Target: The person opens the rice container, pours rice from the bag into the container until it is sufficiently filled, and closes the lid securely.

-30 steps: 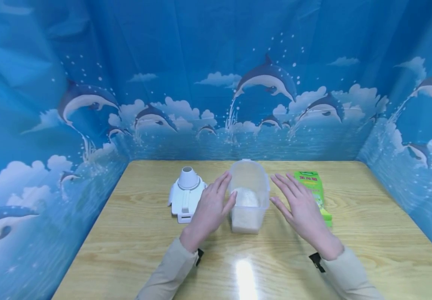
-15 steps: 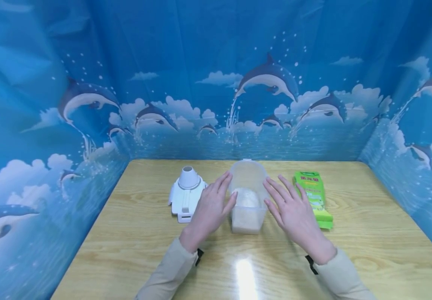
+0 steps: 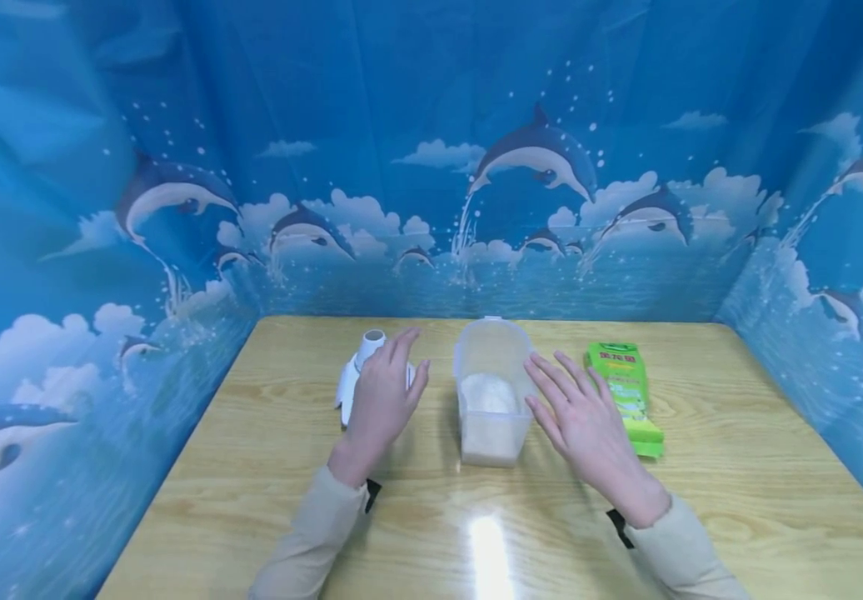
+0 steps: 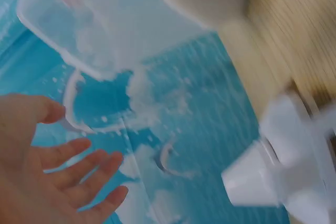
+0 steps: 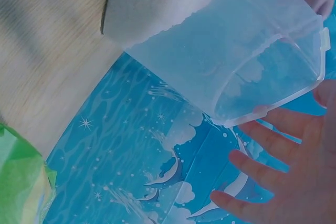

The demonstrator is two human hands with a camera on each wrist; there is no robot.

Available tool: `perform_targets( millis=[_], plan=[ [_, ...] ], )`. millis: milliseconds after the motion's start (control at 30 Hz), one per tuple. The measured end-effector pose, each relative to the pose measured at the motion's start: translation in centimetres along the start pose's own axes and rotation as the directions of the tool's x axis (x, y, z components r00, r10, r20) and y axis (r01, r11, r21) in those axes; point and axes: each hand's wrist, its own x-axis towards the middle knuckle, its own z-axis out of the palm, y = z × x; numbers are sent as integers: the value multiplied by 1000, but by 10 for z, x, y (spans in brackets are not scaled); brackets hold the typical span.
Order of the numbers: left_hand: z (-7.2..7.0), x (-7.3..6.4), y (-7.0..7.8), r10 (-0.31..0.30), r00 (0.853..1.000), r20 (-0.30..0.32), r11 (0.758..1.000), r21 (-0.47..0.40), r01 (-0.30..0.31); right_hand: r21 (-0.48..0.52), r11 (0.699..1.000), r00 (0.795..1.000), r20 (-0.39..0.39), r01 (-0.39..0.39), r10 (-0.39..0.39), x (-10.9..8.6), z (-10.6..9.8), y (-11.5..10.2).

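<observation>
A clear plastic container (image 3: pixel 493 433), partly filled with what looks like white rice (image 3: pixel 488 393), stands upright on the table. My right hand (image 3: pixel 583 421) is at its right side with fingers spread; in the right wrist view the fingertips (image 5: pixel 252 129) are at the rim, and whether they press on it I cannot tell. My left hand (image 3: pixel 381 400), fingers extended and holding nothing, is over a white plastic piece with a cone-shaped spout (image 3: pixel 373 340), hiding much of it. The left wrist view shows this spouted piece (image 4: pixel 257 177) apart from the left hand (image 4: pixel 68 166).
A green printed bag (image 3: pixel 622 392) lies on the wooden table (image 3: pixel 731 433) to the right of the container. Behind the table hangs a blue curtain (image 3: pixel 431 125) with dolphins, which also runs along both sides.
My left hand has moved left, away from the container to above the white spouted piece. The right hand first came in to the container's side, then stayed there.
</observation>
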Motion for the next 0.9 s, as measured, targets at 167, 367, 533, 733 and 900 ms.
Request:
perform_targets(
  millis=[167, 367, 533, 733, 900],
  plan=[
    [2, -6, -31, -39, 998, -44, 994, 103, 43, 1, 1000, 1000, 1, 0, 0, 0, 0, -1],
    [9, -26, -55, -52, 999, 10, 951, 306, 47, 9, 1000, 1000, 14, -16, 16, -1, 0, -2],
    [13, -39, -62, -126, 985, 114, 891, 450, 62, 18, 999, 999, 26, -28, 27, 0, -1, -2],
    [19, -44, -64, -235, 949, 211, 887, 446, 121, 25, 999, 1000, 15, -27, 26, -1, 0, -2],
    [22, -43, -65, -194, 974, 119, 898, 422, 127, 27, 999, 999, 14, -30, 29, -1, 0, -1]
  ],
)
